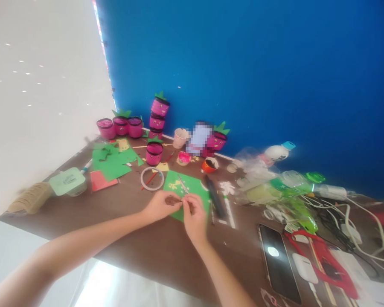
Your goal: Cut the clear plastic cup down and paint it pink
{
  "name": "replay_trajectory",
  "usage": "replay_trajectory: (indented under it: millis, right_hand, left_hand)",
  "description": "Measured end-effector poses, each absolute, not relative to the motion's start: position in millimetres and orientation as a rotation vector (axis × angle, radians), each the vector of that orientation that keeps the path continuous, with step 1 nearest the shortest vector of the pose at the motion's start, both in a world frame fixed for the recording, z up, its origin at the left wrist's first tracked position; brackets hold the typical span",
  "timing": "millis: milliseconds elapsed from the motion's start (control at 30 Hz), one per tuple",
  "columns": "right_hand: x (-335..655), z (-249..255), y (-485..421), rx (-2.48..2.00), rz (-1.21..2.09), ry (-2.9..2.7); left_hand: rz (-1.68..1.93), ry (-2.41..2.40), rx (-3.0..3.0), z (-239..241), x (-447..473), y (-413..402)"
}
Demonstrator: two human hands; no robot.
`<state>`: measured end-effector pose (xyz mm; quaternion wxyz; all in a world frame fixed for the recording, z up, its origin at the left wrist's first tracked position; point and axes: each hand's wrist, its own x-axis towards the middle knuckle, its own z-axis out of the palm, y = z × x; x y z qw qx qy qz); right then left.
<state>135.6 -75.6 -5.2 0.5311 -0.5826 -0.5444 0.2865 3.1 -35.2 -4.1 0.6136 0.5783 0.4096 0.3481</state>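
Note:
My left hand (pixel 164 205) and my right hand (pixel 194 215) meet over a green sheet (pixel 196 183) on the brown table. The fingertips of both are pinched together on something too small and blurred to name. Just beyond the fingers, a pair of scissors (pixel 182 184) points away from me over the sheet; whether my right hand touches it I cannot tell. Pale yellow scraps (pixel 174 185) are scattered beside the scissors. A dark, rod-like object (pixel 215 197) lies to the right of my right hand. To the left is a roll of clear tape (pixel 152 178).
Several pink pots (pixel 154 152) with green leaf tops stand along the back, some stacked. An orange cup (pixel 210 165) sits behind the sheet. Green paper (pixel 115 160) and a mint box (pixel 68 181) are left. Plastic bottles (pixel 281 187), white cables (pixel 348 213) and a phone (pixel 279 262) crowd the right.

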Motion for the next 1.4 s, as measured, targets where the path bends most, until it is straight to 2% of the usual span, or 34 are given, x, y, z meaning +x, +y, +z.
replay_trajectory:
  millis: [367,700,1067,1400]
  right_hand:
    - [136.4,-3.6,-75.8,-1.359,0.553,-1.443]
    - [142.7,-5.2,-78.0,-1.285,0.120,-1.720]
    - [147.4,-7.0,-75.0,-1.303,-0.128,-1.905]
    - [147.7,-5.2,-75.3,-1.317,-0.116,-1.928]
  left_hand:
    - [0.821,0.946,1.389,-5.3,1.4,-34.9]
    - [0.838,0.961,1.393,-5.1,1.4,-35.0]
    - [0.904,1.010,1.921,5.8,-3.1,-39.6]
    - [0.893,1.021,1.913,5.5,-3.0,-39.0]
